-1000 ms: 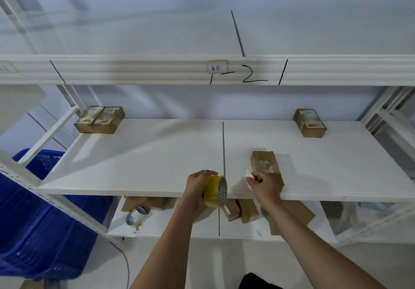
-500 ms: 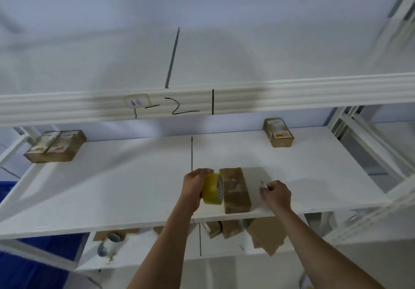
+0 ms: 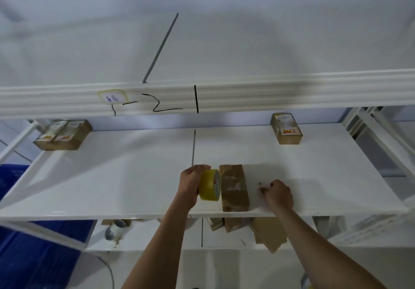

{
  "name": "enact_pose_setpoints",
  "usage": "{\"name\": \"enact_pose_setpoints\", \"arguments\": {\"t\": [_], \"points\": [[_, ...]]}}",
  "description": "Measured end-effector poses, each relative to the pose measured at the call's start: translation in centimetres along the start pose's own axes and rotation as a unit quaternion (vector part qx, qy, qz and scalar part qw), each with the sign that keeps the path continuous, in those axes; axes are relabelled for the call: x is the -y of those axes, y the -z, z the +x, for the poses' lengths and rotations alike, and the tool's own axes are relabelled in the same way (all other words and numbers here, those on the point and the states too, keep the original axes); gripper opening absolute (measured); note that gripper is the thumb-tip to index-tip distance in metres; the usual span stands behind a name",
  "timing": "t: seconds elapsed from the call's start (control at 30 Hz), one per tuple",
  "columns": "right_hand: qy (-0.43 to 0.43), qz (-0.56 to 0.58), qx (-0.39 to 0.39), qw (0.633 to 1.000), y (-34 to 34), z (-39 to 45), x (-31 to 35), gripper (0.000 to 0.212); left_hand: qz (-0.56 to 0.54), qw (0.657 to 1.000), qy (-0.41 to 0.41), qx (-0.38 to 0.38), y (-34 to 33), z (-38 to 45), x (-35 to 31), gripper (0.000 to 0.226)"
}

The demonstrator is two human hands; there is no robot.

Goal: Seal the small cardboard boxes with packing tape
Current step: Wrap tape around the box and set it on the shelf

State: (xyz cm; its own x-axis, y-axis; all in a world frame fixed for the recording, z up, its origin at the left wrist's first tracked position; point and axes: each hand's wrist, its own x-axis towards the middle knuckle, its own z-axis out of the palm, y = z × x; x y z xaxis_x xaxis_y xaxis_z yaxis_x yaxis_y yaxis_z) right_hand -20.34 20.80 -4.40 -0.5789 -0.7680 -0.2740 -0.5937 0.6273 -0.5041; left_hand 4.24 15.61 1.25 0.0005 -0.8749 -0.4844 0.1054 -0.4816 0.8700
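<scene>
A small brown cardboard box (image 3: pixel 234 190) lies near the front edge of the white middle shelf (image 3: pixel 134 176). My left hand (image 3: pixel 190 185) grips a yellow roll of packing tape (image 3: pixel 209 184) held against the box's left side. My right hand (image 3: pixel 278 195) sits on the shelf just right of the box, its fingers curled and pinched together as if on the clear tape end, which is hard to make out. A glossy strip shows across the top of the box.
A labelled box (image 3: pixel 286 129) stands at the back right of the shelf and a pair of boxes (image 3: pixel 62 135) at the back left. The lower shelf holds flat cardboard (image 3: pixel 267 232) and another tape roll (image 3: pixel 114 231). A blue crate (image 3: pixel 27 255) sits at the lower left.
The view has swung to the right. My right hand moved from the near end of the box to its right side. The tape roll came up against the box's left side.
</scene>
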Motion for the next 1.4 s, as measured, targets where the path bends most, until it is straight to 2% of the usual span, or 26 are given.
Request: {"name": "enact_pose_setpoints", "arguments": {"t": [0.1, 0.23, 0.27, 0.33, 0.4, 0.47, 0.63, 0.73, 0.8, 0.9, 1.2, 1.4], "points": [[0.007, 0.006, -0.034, 0.999, 0.3, -0.6, 1.6, 0.037, 0.001, 1.0, -0.005, -0.001, 0.8, -0.1, -0.1, 0.016], [0.127, 0.104, -0.082, 0.983, 0.5, -2.4, 7.0, 0.032, 0.001, 1.0, -0.005, 0.0, 2.1, -0.4, -0.5, 0.019], [0.163, 0.123, -0.065, 0.977, 0.5, -3.1, 8.8, 0.032, 0.004, 1.0, -0.006, 0.001, 2.5, -0.4, -0.5, 0.022], [0.227, 0.128, 0.029, 0.965, 0.3, -4.8, 12.4, 0.035, 0.022, 1.0, -0.01, 0.003, 3.3, -0.6, -0.4, 0.026], [0.269, 0.076, 0.139, 0.95, -0.1, -6.7, 15.4, 0.038, 0.044, 0.999, -0.013, 0.007, 4.4, -0.9, -0.2, 0.027], [0.293, 0.045, 0.185, 0.937, -0.9, -8.2, 17.6, 0.031, 0.064, 0.998, -0.02, 0.006, 6.0, -1.4, -0.3, 0.026], [0.309, 0.02, 0.184, 0.933, -3.9, -10.5, 20.6, 0.013, 0.102, 0.994, -0.032, 0.006, 11.1, -2.8, -0.7, 0.026], [0.322, 0.002, 0.197, 0.926, -5.9, -12.3, 22.2, 0.007, 0.103, 0.994, 0.001, 0.019, 14.4, -3.8, -0.4, 0.015], [0.327, -0.012, 0.208, 0.922, -7.4, -13.5, 23.1, 0.007, 0.091, 0.995, 0.026, 0.04, 16.7, -4.4, -0.2, 0.012], [0.327, -0.022, 0.223, 0.918, -9.7, -15.2, 24.1, 0.012, 0.093, 0.993, 0.043, 0.052, 20.1, -4.8, 0.2, 0.023], [0.357, -0.033, 0.226, 0.906, -15.0, -18.9, 25.2, 0.013, 0.115, 0.989, 0.088, 0.029, 25.5, -5.5, 1.6, 0.028], [0.35, -0.047, 0.231, 0.907, -17.6, -19.5, 25.5, 0.013, 0.141, 0.983, 0.114, -0.006, 27.4, -4.3, 3.9, 0.015]]}}
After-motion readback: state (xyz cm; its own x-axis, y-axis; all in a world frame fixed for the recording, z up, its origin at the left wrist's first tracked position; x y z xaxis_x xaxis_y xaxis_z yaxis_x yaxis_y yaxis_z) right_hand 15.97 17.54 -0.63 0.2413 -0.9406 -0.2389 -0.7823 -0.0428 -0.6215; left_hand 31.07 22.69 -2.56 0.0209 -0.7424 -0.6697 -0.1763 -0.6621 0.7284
